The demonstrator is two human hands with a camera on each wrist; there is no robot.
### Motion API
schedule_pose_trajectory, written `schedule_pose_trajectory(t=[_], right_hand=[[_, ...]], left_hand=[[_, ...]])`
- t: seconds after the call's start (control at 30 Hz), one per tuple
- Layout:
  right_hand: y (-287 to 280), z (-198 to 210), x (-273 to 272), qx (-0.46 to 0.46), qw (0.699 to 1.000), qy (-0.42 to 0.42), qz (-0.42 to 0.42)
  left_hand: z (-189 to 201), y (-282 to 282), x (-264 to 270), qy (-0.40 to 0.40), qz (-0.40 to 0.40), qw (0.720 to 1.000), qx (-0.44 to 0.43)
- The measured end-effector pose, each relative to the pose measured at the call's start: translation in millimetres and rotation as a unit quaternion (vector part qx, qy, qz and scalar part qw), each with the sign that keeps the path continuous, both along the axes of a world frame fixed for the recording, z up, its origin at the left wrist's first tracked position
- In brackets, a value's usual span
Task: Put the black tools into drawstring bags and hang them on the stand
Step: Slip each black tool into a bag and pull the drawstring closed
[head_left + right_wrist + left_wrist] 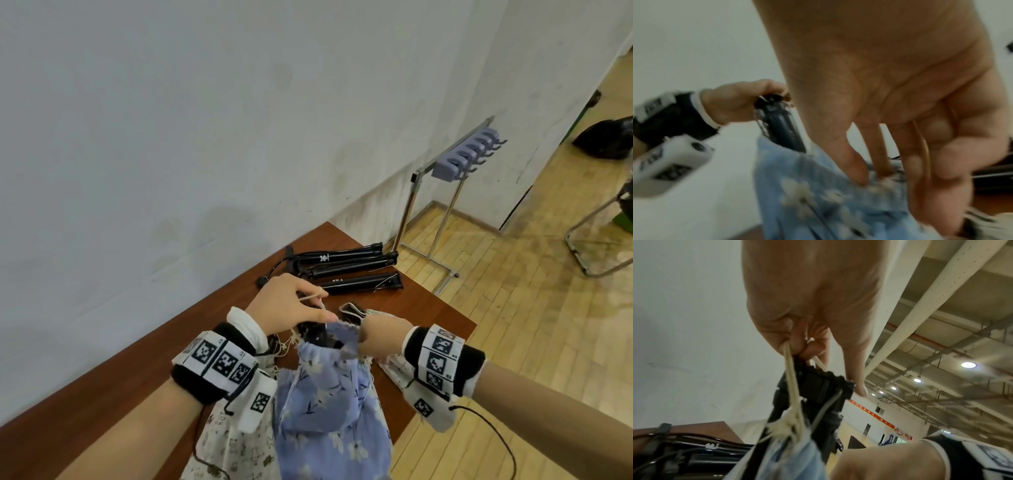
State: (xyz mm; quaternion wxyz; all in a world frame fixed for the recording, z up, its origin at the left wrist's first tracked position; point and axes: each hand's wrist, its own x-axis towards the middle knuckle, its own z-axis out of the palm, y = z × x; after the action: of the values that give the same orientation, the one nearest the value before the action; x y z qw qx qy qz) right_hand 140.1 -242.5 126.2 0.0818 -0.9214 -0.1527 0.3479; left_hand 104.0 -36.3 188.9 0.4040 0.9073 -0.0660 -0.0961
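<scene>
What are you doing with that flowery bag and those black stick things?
A person is packing a black tool into a blue flowered drawstring bag. The left hand holds the tool's top and the bag's cream cord, while the right hand holds the bag's mouth open. The tool sticks partly out. More black tools lie on the brown table, and the hook stand beyond has nothing hanging yet.

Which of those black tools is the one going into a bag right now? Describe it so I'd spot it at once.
Start at the brown table by the white wall; three black tools lie flat at its far end. Nearer the person, the left hand holds a fourth black tool by its top. It alone stands upright, its lower part sunk in the blue flowered bag whose mouth the right hand holds open.
</scene>
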Motion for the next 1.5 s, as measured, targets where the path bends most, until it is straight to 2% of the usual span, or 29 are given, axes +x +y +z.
schedule_pose_trajectory(t=[0.07, 0.2, 0.27, 0.33, 0.47, 0.57, 0.63, 0.67, 0.7, 0.77, 0.8, 0.83, 0.9, 1.0, 1.07, 1.13, 1.17, 1.2, 1.23, 1.3, 1.33, 1.4, 1.5], right_hand=[[-13.8, -7.3, 5.5, 0.011, 0.998, -0.04, -0.043], [-20.0, -20.1, 12.0, 0.083, 0.989, -0.016, -0.121], [-19.7, -19.0, 14.0, 0.087, 0.989, -0.042, -0.109], [-19.1, -15.1, 14.7, 0.09, 0.988, -0.077, -0.095], [-28.8, -9.9, 16.2, 0.108, 0.977, -0.145, -0.116], [-39.8, -13.0, 17.4, 0.106, 0.979, -0.123, -0.124], [-46.2, -14.7, 16.7, 0.186, 0.966, -0.07, -0.165], [-49.0, -13.5, 15.8, 0.254, 0.945, -0.032, -0.205], [-51.8, -10.8, 14.5, 0.33, 0.909, 0.028, -0.255], [-57.4, -10.9, 11.1, 0.461, 0.792, 0.186, -0.355], [-60.5, -13.9, 11.3, 0.493, 0.736, 0.247, -0.393], [-63.3, -17.4, 12.3, 0.501, 0.704, 0.284, -0.416], [-66.3, -23.1, 14.4, 0.492, 0.685, 0.323, -0.43], [-65.4, -22.3, 17.2, 0.502, 0.66, 0.338, -0.445], [-64.1, -16.6, 18.0, 0.507, 0.668, 0.325, -0.438], [-64.1, -15.2, 19.4, 0.504, 0.69, 0.31, -0.418], [-63.8, -15.1, 19.5, 0.489, 0.712, 0.29, -0.412], [-63.6, -16.1, 19.1, 0.458, 0.754, 0.251, -0.399], [-63.2, -18.1, 19.2, 0.407, 0.81, 0.195, -0.375], [-60.5, -19.2, 15.5, 0.265, 0.916, 0.08, -0.291], [-58.9, -20.0, 13.1, 0.192, 0.949, 0.035, -0.247], [-57.7, -22.7, 8.7, 0.084, 0.979, -0.009, -0.184], [-62.6, -26.4, 4.7, 0.045, 0.982, 0.0, -0.184]], left_hand=[[-2.6, 2.2, -2.8, -0.007, 0.028, 0.999, -0.02], [-8.1, -0.7, -3.4, 0.021, 0.019, 0.996, -0.081], [-3.9, -3.4, -2.9, 0.05, -0.018, 0.995, -0.082], [0.2, -7.5, -2.1, 0.056, -0.047, 0.997, -0.041], [-1.3, -15.3, 1.1, 0.053, -0.04, 0.996, -0.059], [-9.0, -17.6, 7.4, 0.069, -0.006, 0.995, -0.073], [-13.3, -21.2, 9.9, 0.085, -0.001, 0.994, -0.071], [-13.0, -23.3, 9.8, 0.089, 0.0, 0.994, -0.068], [-13.0, -24.4, 10.2, 0.091, 0.0, 0.994, -0.065], [-14.0, -24.4, 12.5, 0.096, -0.007, 0.994, -0.059], [-14.8, -24.6, 14.3, 0.101, -0.004, 0.993, -0.059], [-15.1, -24.6, 16.4, 0.105, 0.006, 0.992, -0.063], [-10.2, -26.4, 21.4, 0.103, 0.036, 0.99, -0.086], [0.4, -33.9, 29.2, 0.12, 0.045, 0.987, -0.097], [2.2, -40.4, 34.3, 0.141, 0.034, 0.984, -0.104], [1.9, -47.2, 37.2, 0.153, 0.024, 0.982, -0.111], [0.7, -49.6, 38.3, 0.156, 0.025, 0.981, -0.114], [-0.6, -51.8, 38.8, 0.159, 0.028, 0.98, -0.118], [-2.5, -54.0, 39.2, 0.162, 0.033, 0.978, -0.125], [-5.6, -59.8, 38.8, 0.173, 0.032, 0.976, -0.128], [-6.5, -63.7, 37.2, 0.178, 0.025, 0.976, -0.122], [-6.8, -71.3, 33.5, 0.183, 0.02, 0.976, -0.112], [-3.7, -72.2, 35.1, 0.172, 0.043, 0.978, -0.111]])
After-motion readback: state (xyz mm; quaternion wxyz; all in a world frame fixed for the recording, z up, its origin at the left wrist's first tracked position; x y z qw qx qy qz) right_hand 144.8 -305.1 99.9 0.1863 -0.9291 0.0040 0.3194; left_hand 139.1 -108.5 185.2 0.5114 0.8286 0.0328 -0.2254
